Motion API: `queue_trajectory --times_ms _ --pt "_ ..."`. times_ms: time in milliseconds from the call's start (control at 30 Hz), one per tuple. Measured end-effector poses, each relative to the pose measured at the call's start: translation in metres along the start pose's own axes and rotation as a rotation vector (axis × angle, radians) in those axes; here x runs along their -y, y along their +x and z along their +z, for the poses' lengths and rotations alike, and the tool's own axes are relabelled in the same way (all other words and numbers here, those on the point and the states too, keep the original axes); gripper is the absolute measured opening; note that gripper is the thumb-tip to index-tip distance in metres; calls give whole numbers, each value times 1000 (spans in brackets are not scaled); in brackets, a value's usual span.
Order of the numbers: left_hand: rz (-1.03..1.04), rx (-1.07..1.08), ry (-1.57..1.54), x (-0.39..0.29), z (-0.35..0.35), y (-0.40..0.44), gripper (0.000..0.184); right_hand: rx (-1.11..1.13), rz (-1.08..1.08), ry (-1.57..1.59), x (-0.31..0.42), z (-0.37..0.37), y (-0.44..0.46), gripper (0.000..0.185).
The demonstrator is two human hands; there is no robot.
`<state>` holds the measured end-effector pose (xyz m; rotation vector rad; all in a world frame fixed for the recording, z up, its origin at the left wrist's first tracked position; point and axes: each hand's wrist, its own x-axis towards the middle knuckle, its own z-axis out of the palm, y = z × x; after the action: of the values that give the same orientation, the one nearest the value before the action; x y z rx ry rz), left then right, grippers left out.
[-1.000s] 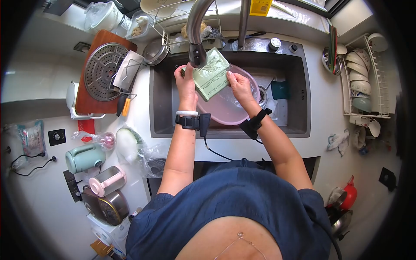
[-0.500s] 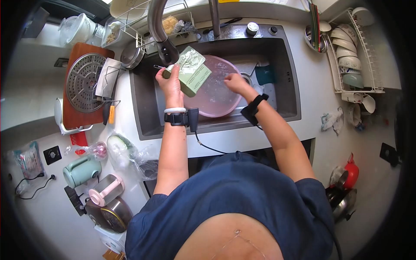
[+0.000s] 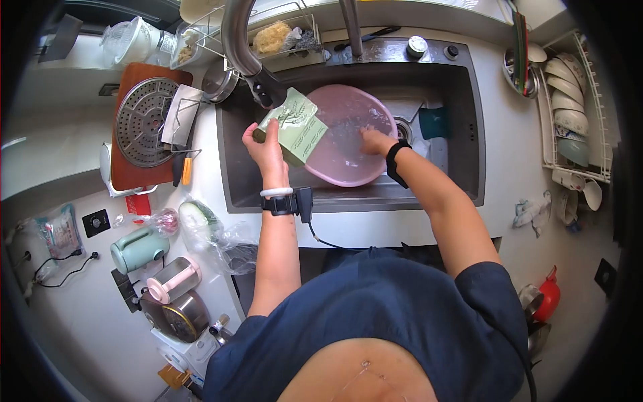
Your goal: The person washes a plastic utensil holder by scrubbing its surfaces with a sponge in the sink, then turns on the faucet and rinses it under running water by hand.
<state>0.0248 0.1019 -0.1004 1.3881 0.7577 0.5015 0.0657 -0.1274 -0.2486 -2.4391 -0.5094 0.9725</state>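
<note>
Under the faucet head point(image 3: 268, 92), my left hand point(image 3: 268, 149) grips a light green box point(image 3: 301, 131) with a leaf pattern, thumb on its near face. The box is tilted over the left side of a pink basin point(image 3: 348, 175), which holds water and stands in the dark sink point(image 3: 254, 194). My right hand point(image 3: 376, 142) is lowered into the basin at its right side; its fingertips are in the water and blurred, so whether they hold anything is hidden.
Left of the sink, a round perforated steel plate point(image 3: 149, 122) leans on a brown board point(image 3: 127, 175). A wire rack point(image 3: 606, 134) with stacked bowls point(image 3: 570, 120) stands at the right. Behind the sink, a basket holds a yellow sponge point(image 3: 272, 38).
My right hand has let go of the box and moved down into the basin's water. My left hand still holds the box, now lower and farther left. The camera view has shifted somewhat.
</note>
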Motion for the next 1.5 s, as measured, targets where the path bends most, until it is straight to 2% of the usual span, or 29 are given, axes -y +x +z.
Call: queue_trajectory --times_ms 100,200,333,400,600,667,733,800,867,933,1000,1067,1133,1267,1333,1400,1467,1500 --pt "-8 -21 11 -3 -13 -2 55 -1 24 -43 7 19 9 49" --pt "-34 -45 11 1 -28 0 54 358 10 -186 17 32 12 39" --pt "-56 -35 5 8 -29 -1 54 348 5 -267 28 27 5 30" --pt "-68 -7 -23 9 -23 -1 54 318 -72 -140 26 27 15 27" --pt "-27 81 32 8 10 -6 53 -40 39 79 42 6 2 30" --pt "-62 118 50 9 21 -12 52 -435 152 164 47 7 -12 29" --pt "-77 170 86 23 28 -18 52 -445 203 177 39 -7 -30 30" --pt "-88 223 125 22 40 -30 53 -167 174 78 18 -19 -45 31" --pt "-164 339 108 23 56 -47 51 -161 186 76 -2 -32 -71 30" --pt "-144 467 113 35 86 -66 50 -424 242 371 -36 -47 -121 33" --pt "-359 573 14 15 108 -92 47 -469 276 399 -67 -56 -158 31" --pt "-400 658 27 17 130 -111 44 -799 227 558 -103 -54 -198 26" --pt "-484 816 -215 33 153 -128 42 -960 311 661 -125 -62 -250 23" --pt "-646 937 -373 71 197 -163 32 -1372 657 433 -184 -61 -338 29" --pt "-676 955 -397 77 213 -185 31 -1493 696 45 -227 -48 -374 41" --pt "-696 1013 -373 78 223 -205 31 -1504 934 -176 -258 -34 -390 50" --pt "-714 1036 -358 86 229 -213 30 -1181 1058 -219 -286 -18 -400 54" --pt "-712 1009 -324 83 229 -218 30 -1128 1096 -86 -277 -26 -402 53"
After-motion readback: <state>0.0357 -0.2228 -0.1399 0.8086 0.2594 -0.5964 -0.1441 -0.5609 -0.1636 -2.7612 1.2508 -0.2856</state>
